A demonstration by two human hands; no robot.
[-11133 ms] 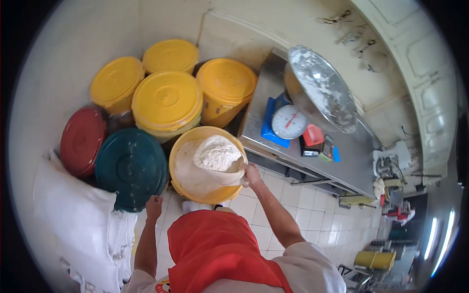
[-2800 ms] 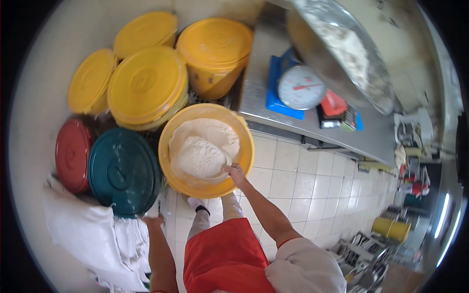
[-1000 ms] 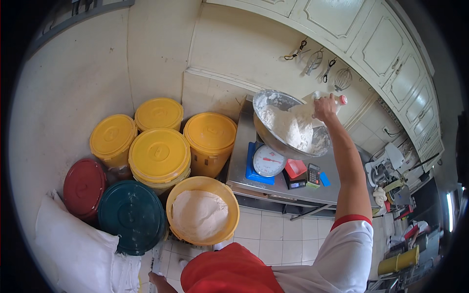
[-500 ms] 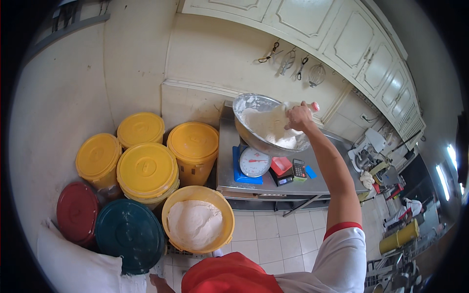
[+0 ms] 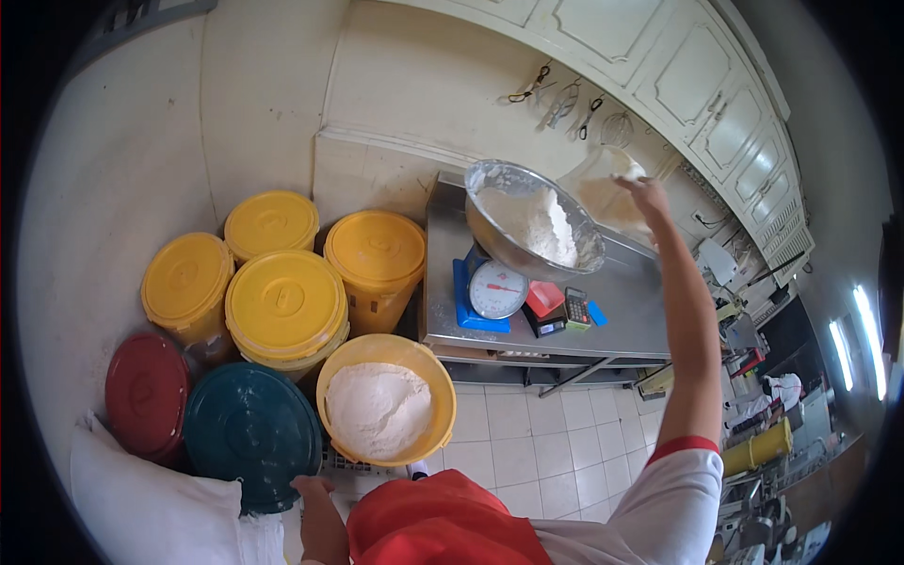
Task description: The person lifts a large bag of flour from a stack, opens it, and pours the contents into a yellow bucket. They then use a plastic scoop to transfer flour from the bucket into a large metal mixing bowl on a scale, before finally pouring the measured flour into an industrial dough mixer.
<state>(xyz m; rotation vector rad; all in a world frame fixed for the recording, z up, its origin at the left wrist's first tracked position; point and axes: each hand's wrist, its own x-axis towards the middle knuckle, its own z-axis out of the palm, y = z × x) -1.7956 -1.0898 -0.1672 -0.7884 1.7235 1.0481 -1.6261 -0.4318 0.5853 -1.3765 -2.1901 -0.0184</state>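
My right hand (image 5: 644, 196) is closed on a translucent plastic scoop (image 5: 595, 177), seemingly cut from a jug and blurred by motion. It is raised just right of a metal bowl (image 5: 485, 226) heaped with white flour (image 5: 537, 221). The bowl sits tilted on a blue dial scale (image 5: 497, 288) at the left end of the steel counter. Low on the left, my left hand (image 5: 313, 486) is at the rim of a dark green lid (image 5: 250, 428), fingers loosely out and nothing visible in them. Between my body and the counter is an uncovered yellow tub (image 5: 443, 414) of flour.
Several yellow lidded bins (image 5: 287, 301) and a dark red bin (image 5: 146, 395) crowd the left corner, beside a white sack (image 5: 155, 499). On the steel counter (image 5: 621, 325) are a calculator (image 5: 576, 306) and a red tray (image 5: 544, 298). Whisks (image 5: 617, 129) hang below the cabinets.
My right hand has lifted the scoop out of the bowl, up and to the right. A mound of flour stays in the bowl. My left hand has risen to the green lid's rim.
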